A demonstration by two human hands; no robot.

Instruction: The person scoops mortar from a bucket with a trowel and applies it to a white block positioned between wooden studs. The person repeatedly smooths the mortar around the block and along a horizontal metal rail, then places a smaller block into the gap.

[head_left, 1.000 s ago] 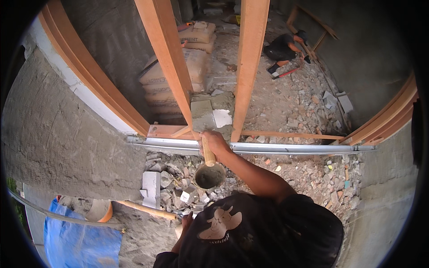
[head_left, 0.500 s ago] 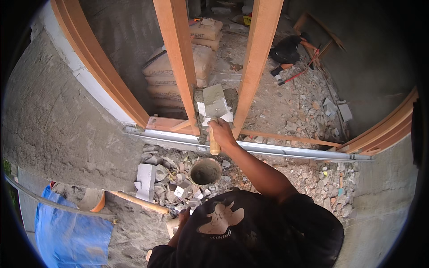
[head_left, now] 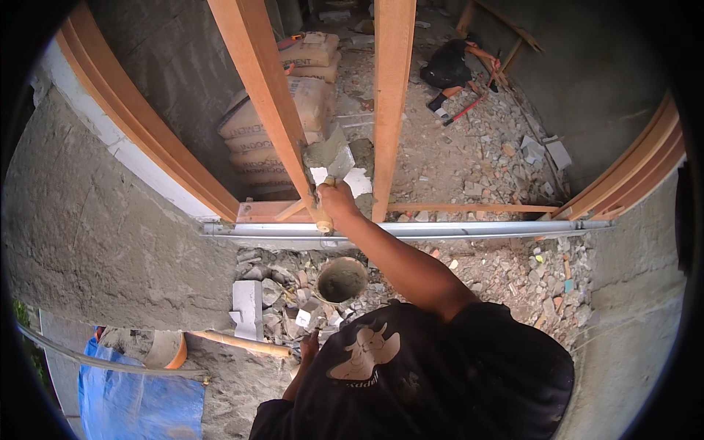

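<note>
My right hand (head_left: 337, 199) grips a trowel by its wooden handle, whose end (head_left: 324, 226) points back toward me. The trowel's grey, mortar-smeared blade (head_left: 336, 152) lies over the gap between two upright wooden posts, close to the left post (head_left: 265, 81). Just beyond that hand, a white block (head_left: 358, 181) sits between the posts, with wet grey mortar (head_left: 362, 152) above it. Low beside my dark shirt, my left hand (head_left: 309, 345) shows only in part; its fingers are too hidden to read. A round bucket (head_left: 342, 280) with grey mortar inside stands below my right forearm.
A metal bar (head_left: 440, 230) runs across the posts' foot. Around the bucket lie rubble and a pale block (head_left: 248, 309). Bags (head_left: 253, 132) are stacked behind the left post. Far right, a person (head_left: 449, 66) crouches near a red-handled tool. A blue tarp (head_left: 139, 400) lies lower left.
My right hand and the trowel have shifted left, toward the left post, and the blade has turned. The whole view has swung slightly.
</note>
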